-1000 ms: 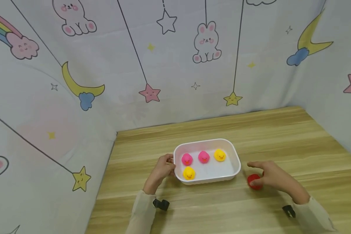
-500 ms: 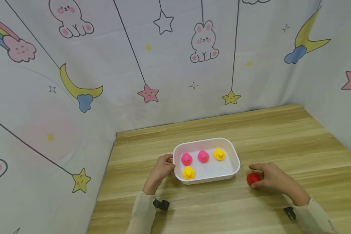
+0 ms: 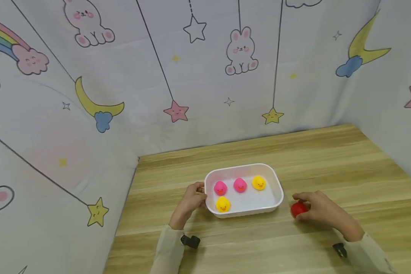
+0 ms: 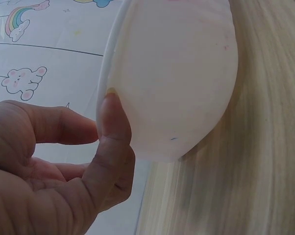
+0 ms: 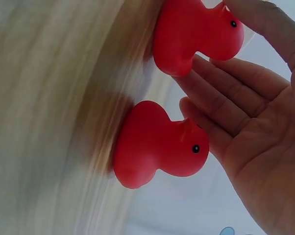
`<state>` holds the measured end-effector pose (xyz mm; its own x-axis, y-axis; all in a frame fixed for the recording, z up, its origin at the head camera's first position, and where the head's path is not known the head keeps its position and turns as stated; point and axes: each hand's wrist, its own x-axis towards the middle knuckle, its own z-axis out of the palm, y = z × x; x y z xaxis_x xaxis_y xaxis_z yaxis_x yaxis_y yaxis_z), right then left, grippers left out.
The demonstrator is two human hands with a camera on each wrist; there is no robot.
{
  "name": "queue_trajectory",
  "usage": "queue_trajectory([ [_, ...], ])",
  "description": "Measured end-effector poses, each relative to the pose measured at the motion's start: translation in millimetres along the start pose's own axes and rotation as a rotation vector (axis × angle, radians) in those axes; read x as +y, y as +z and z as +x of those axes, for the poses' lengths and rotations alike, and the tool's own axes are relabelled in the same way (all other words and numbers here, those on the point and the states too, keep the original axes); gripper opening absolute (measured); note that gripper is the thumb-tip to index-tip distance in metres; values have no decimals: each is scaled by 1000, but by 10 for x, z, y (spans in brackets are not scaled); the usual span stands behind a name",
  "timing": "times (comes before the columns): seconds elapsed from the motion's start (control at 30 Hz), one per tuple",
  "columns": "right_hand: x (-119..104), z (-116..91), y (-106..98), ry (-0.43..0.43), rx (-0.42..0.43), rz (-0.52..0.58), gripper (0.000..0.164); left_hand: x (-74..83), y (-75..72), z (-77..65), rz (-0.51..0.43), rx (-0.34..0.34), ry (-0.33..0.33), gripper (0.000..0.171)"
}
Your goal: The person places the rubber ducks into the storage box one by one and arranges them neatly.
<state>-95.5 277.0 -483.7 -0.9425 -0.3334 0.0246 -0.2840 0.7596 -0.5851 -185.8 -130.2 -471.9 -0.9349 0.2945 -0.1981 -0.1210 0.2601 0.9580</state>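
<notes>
White cloth backdrop [image 3: 140,49] behind and to both sides, printed with rabbits, stars, moons and a rainbow. Below it, wood-grain table [image 3: 246,245], banded light and dark. White tray [image 3: 251,198] on the table near mid-view: rounded corners, long side across, set slightly askew. Two pale sleeves come in from the near edge, left sleeve [image 3: 169,249] and right sleeve [image 3: 366,253], each with a black device at the cuff. Left hand [image 3: 193,198] at the tray's left end; fingers bent, little gap, thumb and finger pinching the rim; the left wrist view has the tray's outer wall close up. Right hand [image 3: 320,207] right of the tray, apart from it, low over the table; fingers partly spread and only slightly bent, thumb and fingers either side of one red duck [image 5: 179,41], thumb tip at its head. Cannot tell whether the grip is firm, or whether that duck's base touches the wood. Other red duck [image 5: 147,147] upright on the table just beside it, under the palm side, seen only in the right wrist view. Four more ducks inside the tray, beaks toward the near side: two pink ducks [image 3: 220,188] and a far yellow duck [image 3: 258,182] along the back, a near yellow duck [image 3: 223,204] at front left.
</notes>
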Motion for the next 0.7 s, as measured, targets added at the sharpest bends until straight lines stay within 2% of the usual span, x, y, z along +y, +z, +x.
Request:
queue_trajectory([
  [0.33,68,3,-33,-41,77,40,57,19,12,-17,-18,-7,-7,49],
  [0.53,16,17,-94,-31,117,35,56,24,14,-42,-10,-15,8,50],
  [0.7,-62,77,-136,-19,109,46,60,26,0,-39,0,-3,13,50],
])
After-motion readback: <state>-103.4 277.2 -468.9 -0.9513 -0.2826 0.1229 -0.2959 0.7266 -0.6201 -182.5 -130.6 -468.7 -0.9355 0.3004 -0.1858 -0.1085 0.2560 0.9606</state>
